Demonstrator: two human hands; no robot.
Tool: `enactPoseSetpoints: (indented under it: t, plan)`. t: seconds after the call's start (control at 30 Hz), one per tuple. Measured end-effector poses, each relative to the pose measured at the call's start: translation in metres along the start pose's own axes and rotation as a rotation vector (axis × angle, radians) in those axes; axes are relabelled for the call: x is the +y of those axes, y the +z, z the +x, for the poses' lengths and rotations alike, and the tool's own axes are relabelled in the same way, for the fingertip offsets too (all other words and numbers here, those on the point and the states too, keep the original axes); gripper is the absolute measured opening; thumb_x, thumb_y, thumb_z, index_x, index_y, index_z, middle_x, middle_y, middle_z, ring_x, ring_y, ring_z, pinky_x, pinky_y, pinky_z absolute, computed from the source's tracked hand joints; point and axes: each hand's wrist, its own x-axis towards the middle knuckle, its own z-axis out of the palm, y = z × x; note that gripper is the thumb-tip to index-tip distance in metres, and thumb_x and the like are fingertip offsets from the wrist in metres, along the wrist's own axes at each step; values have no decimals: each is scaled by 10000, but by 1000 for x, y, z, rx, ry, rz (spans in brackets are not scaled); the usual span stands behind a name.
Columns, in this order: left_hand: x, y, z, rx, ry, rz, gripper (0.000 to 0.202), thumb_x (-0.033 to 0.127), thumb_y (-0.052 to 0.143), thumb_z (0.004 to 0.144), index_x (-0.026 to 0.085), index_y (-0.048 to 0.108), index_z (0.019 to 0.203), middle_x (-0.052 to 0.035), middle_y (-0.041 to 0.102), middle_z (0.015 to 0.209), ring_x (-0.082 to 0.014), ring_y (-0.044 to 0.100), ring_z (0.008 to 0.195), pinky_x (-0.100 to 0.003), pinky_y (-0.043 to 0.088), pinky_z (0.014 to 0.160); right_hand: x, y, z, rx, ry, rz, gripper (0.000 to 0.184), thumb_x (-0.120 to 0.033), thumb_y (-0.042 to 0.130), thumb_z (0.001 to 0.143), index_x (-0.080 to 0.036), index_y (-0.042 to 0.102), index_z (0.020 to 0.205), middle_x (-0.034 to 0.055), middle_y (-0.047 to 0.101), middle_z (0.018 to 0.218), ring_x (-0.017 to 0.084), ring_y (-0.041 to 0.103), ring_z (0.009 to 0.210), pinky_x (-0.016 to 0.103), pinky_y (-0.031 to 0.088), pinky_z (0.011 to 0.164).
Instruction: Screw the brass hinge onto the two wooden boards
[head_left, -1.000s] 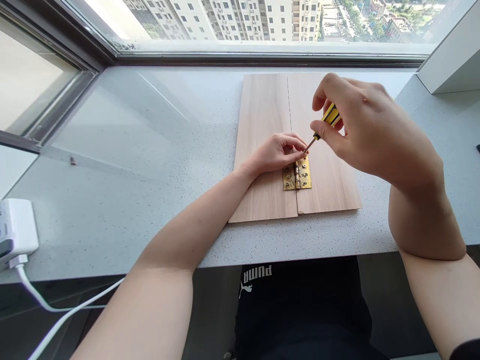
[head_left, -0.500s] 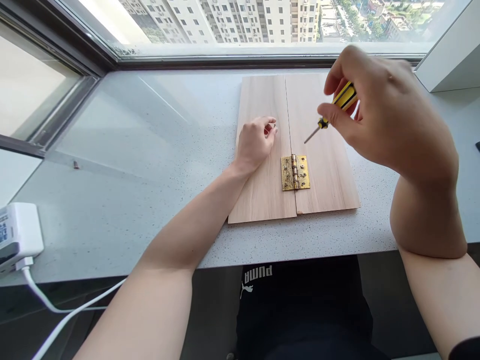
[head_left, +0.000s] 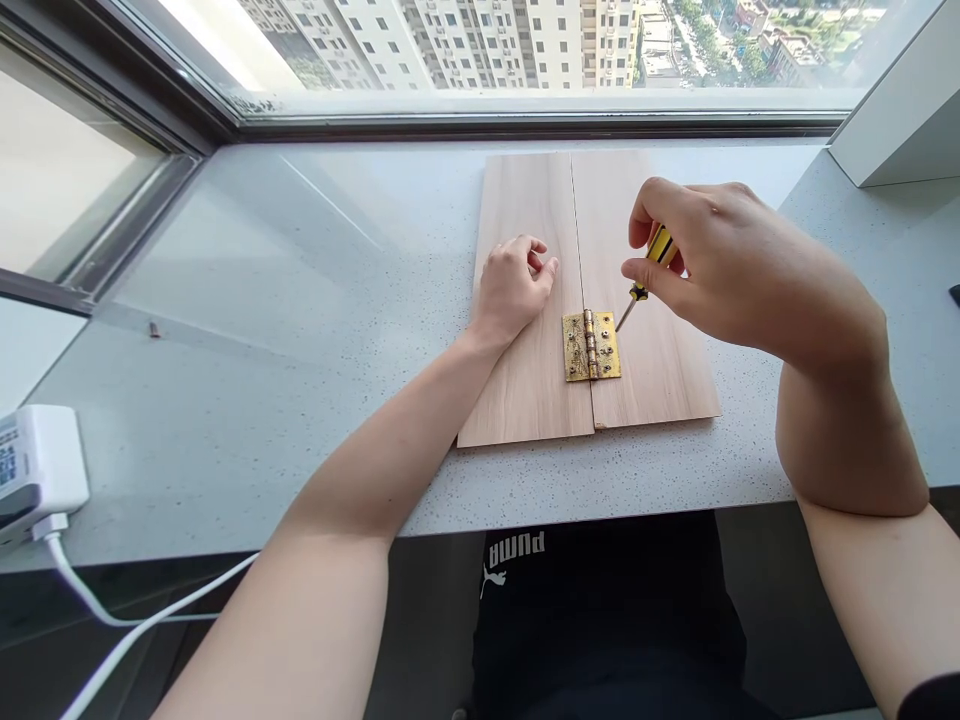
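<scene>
My right hand [head_left: 720, 265] is closed round the yellow and black handle of a screwdriver [head_left: 661, 246]. Its thin metal shaft slants down to the left, and the tip is at the right edge of a brass hinge [head_left: 604, 345]. This worn, spotted hinge lies across the seam of two pale wooden boards [head_left: 525, 390], its knuckle along the gap. Curled on the left board is my left hand [head_left: 514, 280], up and left of the hinge. Its thumb and fingers are bent together, and whatever they may hold is hidden.
The boards lie on a speckled white sill [head_left: 337, 330] below a window. On the left sits a white charger [head_left: 56, 460] with a white cable [head_left: 112, 620]. A small brown bit [head_left: 154, 330] lies at the far left. A white panel [head_left: 900, 110] stands at the back right.
My right hand has moved down and slightly left, bringing the screwdriver from above the right board to the hinge's right edge. My left hand has barely shifted, and the hinge stays in place.
</scene>
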Motion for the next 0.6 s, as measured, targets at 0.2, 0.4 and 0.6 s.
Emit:
enactPoseSetpoints:
  t: [0.2, 0.4, 0.6]
  plan:
    - [15, 0, -1, 31, -46, 29, 100, 188, 785, 1114, 254, 716, 1144, -65, 793, 1094, -203, 719, 851, -407, 620, 884, 0, 2, 3, -18, 3, 34, 88, -424, 657, 1107, -339, 677, 1121, 119, 805, 1078, 378, 676, 928, 505, 477, 775]
    - [16, 0, 0, 24, -65, 27, 127, 148, 767, 1130, 246, 687, 1122, -63, 780, 1095, -202, 716, 861, -403, 616, 888, 0, 10, 6, -33, -26, 45, 90, -388, 649, 1144, -334, 713, 1178, 114, 800, 1076, 376, 687, 953, 500, 474, 824]
    - [7, 2, 1, 40, -33, 21, 90, 208, 779, 1109, 258, 705, 1123, -63, 790, 1083, -221, 741, 883, -407, 629, 893, 4, 16, 7, -13, -24, 43, 110, -414, 668, 1162, -331, 721, 1212, 114, 814, 1131, 367, 692, 980, 488, 477, 843]
